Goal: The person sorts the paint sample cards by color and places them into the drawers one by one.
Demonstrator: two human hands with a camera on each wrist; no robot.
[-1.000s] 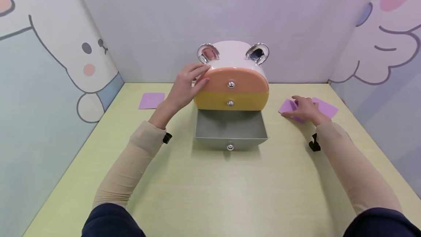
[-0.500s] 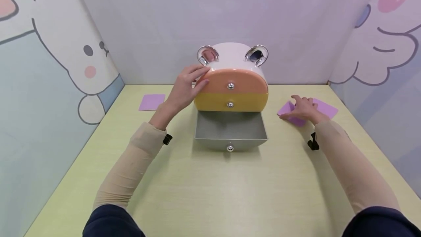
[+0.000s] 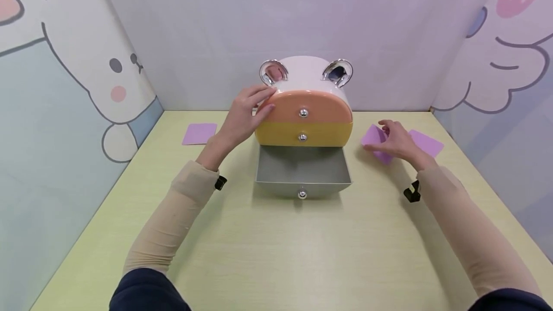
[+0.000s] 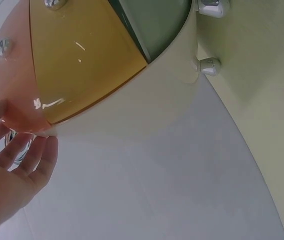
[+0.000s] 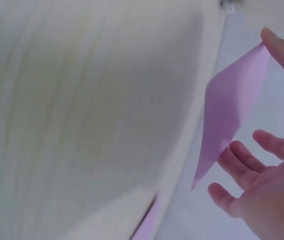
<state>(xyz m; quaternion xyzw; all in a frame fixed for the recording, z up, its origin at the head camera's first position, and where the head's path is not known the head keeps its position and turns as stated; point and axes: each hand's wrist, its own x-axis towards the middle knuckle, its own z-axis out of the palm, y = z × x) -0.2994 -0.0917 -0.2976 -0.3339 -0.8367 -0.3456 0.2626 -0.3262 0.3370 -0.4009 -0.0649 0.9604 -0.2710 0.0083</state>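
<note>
A small cartoon drawer cabinet (image 3: 304,72) with silver ears stands at the back of the table. Its orange drawer (image 3: 325,105) and yellow drawer (image 3: 326,134) are closed; the grey-green bottom drawer (image 3: 278,188) is pulled out, its visible inside bare. My left hand (image 3: 239,115) grips the cabinet's upper left edge, thumb on the orange front (image 4: 14,87) and fingers around the side. To the right of the cabinet, my right hand (image 3: 401,142) pinches a purple square card (image 5: 232,97) between thumb and fingers. That card is raised off the table and bent.
A second purple card (image 3: 425,143) lies on the table (image 3: 298,253) behind the right hand. Another purple card (image 3: 199,134) lies at the left, beyond the left wrist. Walls with cartoon animals (image 3: 86,61) close in the back and both sides.
My right hand has lifted the purple card from the table and shifted slightly left with it. The left hand and the cabinet have stayed put.
</note>
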